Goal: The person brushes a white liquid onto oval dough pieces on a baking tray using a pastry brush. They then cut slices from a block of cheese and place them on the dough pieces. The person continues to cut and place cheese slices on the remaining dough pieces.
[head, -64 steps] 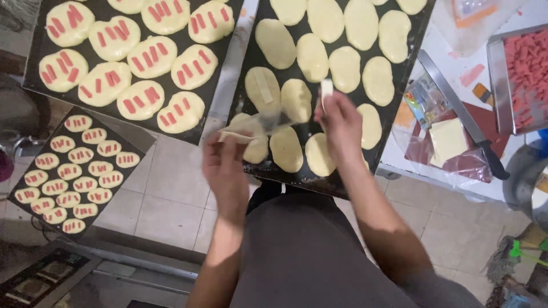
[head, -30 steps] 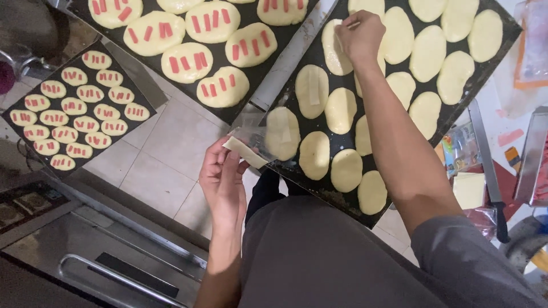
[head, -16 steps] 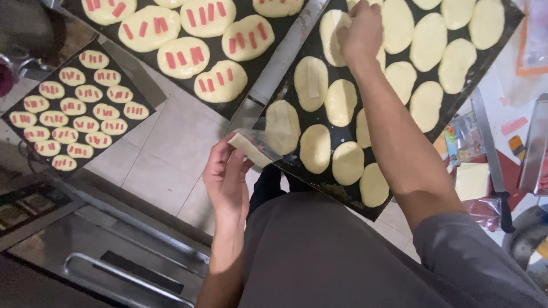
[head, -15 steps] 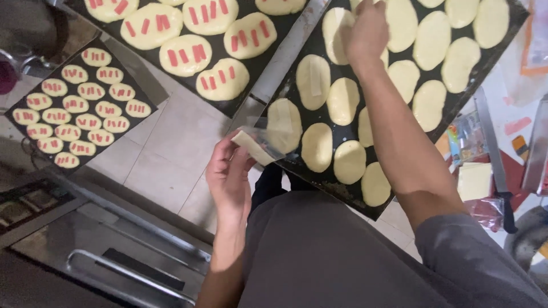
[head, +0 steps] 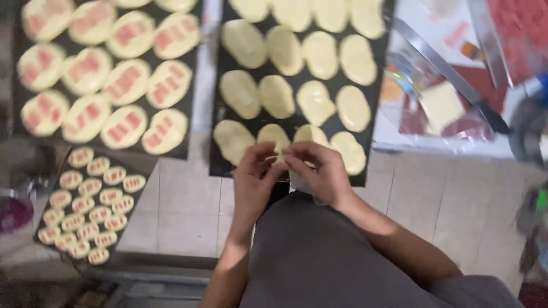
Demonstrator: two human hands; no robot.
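Note:
My left hand (head: 253, 181) and my right hand (head: 321, 172) meet at the near edge of a black tray (head: 216, 166) that holds several plain pale dough ovals (head: 315, 101). The fingertips of both hands pinch a small pale block (head: 279, 155) between them, just above the nearest ovals. The view is blurred, so the block's shape is unclear. My grey apron fills the bottom of the view.
A second black tray (head: 187, 153) to the left carries dough ovals topped with red strips (head: 125, 82). Lower left, a smaller tray of little topped rounds (head: 91, 205) rests over tiled floor (head: 182, 211). At right lie a long knife (head: 445, 74), a yellow slab in plastic (head: 442, 105) and a pan of red pieces (head: 525, 34).
My right hand has pulled back from the far dough ovals to the near tray edge and joined my left hand, which has risen to meet it. The camera has shifted.

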